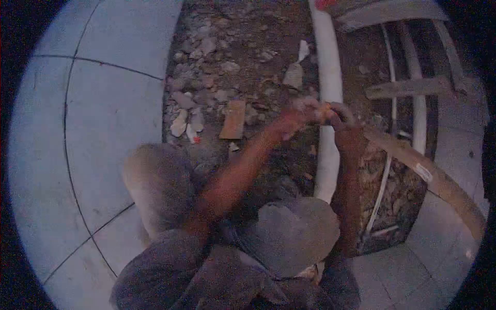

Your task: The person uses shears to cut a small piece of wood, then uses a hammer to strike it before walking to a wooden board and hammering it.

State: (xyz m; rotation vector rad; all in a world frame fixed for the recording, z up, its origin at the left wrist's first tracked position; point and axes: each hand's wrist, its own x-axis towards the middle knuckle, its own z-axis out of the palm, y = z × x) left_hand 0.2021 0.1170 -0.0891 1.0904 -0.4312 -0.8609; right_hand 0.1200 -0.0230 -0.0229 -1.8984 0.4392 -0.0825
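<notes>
A long white pipe (pixel 328 67) runs away from me over a strip of dug-up ground, and both my hands meet at it. My left hand (pixel 305 112) reaches the pipe's left side, blurred, its fingers bunched together. On the right side, my right hand (pixel 349 129) has its fingers curled in against the pipe. Between the two hands shows a small orange patch (pixel 326 110), too blurred to name. Whatever my fingers hold there is mostly hidden.
Rubble (pixel 217 57) and a flat brown piece (pixel 233 120) lie left of the pipe. Pale tiles (pixel 113 113) border the trench. On the right are a second white pipe (pixel 419 124), wooden boards (pixel 408 89) and a curved brown strip (pixel 444 183). My knees (pixel 289 235) are close below.
</notes>
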